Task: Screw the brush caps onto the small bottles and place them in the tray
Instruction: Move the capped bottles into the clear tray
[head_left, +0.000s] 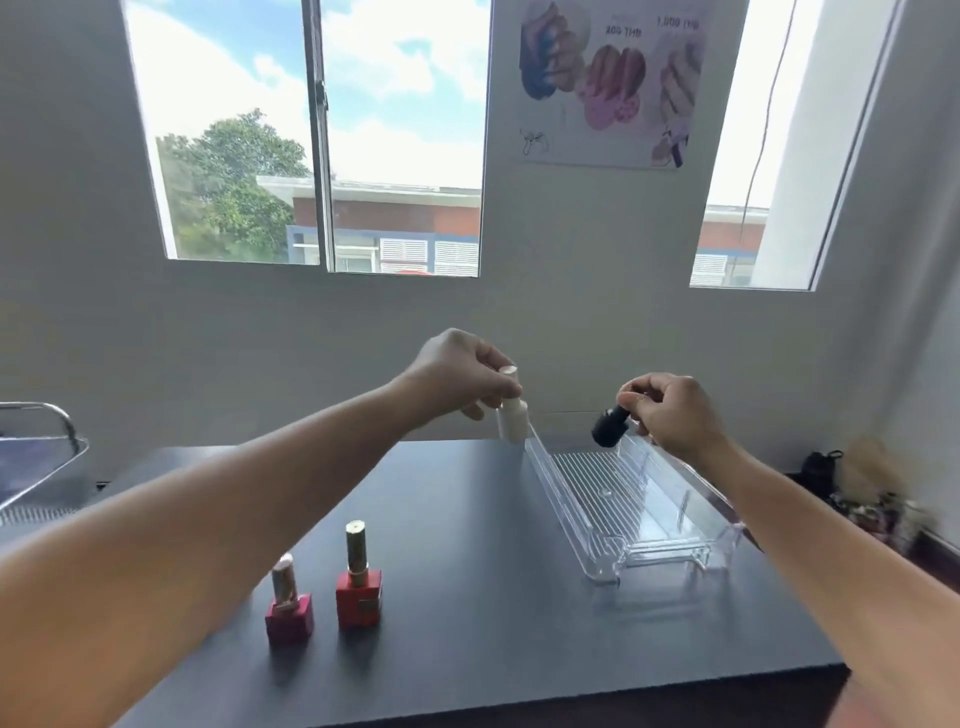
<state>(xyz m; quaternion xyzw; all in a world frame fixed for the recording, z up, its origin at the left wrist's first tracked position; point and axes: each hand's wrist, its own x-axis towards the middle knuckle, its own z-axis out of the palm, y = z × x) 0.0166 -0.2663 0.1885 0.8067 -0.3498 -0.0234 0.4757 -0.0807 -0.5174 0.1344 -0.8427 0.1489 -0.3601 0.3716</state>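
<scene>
My left hand (460, 376) grips a white bottle (512, 420) by its cap, holding it upright just above the far left corner of the clear plastic tray (587, 525). My right hand (675, 415) pinches the cap of a black bottle (609, 427), which hangs tilted over the tray's far end. Nothing lies inside the tray. Two red bottles with gold caps stand on the dark table at front left: a pinkish-red one (289, 605) and a taller red one (358, 582).
The dark table (467, 623) ends at a front edge near me and a wall behind. A metal rack (36, 457) sits off the table's left side. Dark clutter (857, 493) lies on a shelf to the right.
</scene>
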